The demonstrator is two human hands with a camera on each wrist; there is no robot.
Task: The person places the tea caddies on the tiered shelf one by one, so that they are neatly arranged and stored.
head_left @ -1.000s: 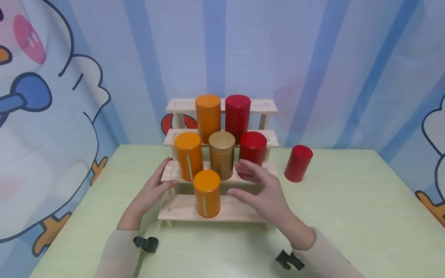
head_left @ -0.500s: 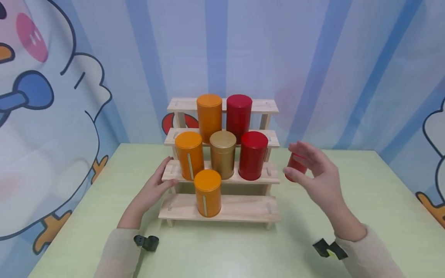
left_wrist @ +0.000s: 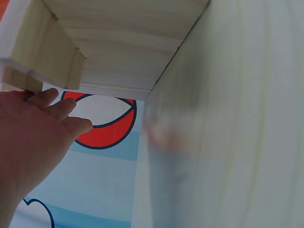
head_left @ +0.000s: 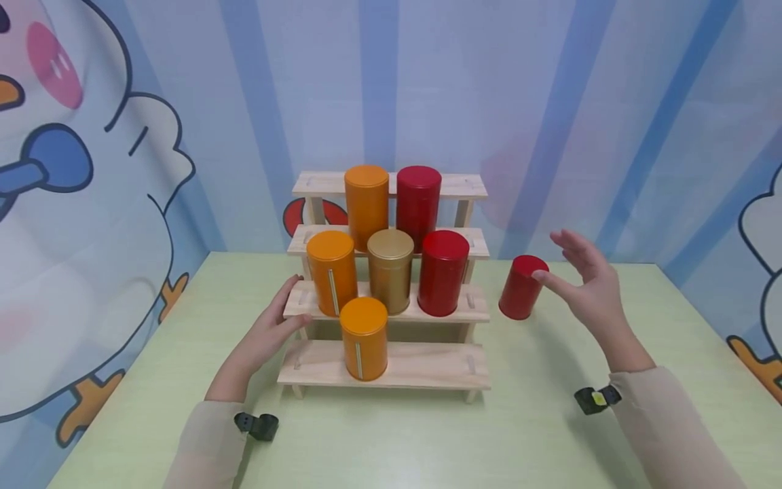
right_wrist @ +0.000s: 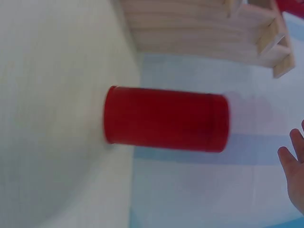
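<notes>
A tiered wooden stand [head_left: 421, 367] is at the centre of the head view. My left hand [head_left: 263, 339] grips the left end of its second step from the front, thumb on the front edge and fingers behind. In the left wrist view, the fingers [left_wrist: 61, 109] reach past a wooden leg. Right of the stand, a red can [head_left: 520, 288] stands upright on the table. My right hand [head_left: 589, 292] is just right of that can, fingers spread and holding nothing. The thumb overlaps the can's edge in the head view; contact cannot be told. The right wrist view has the same red can [right_wrist: 166, 118] apart from the fingertips.
On the stand are an orange can [head_left: 364, 339] on the lowest step, an orange can [head_left: 332, 275], a gold can [head_left: 389, 272] and a red can [head_left: 442, 275] above it, then an orange can [head_left: 366, 207] and a red can [head_left: 418, 204]. A printed curtain [head_left: 440, 81] hangs behind.
My right hand has moved from in front of the stand rightward, passing before the lone red can, to that can's right side. The left hand stays on the stand. The cans have not moved.
</notes>
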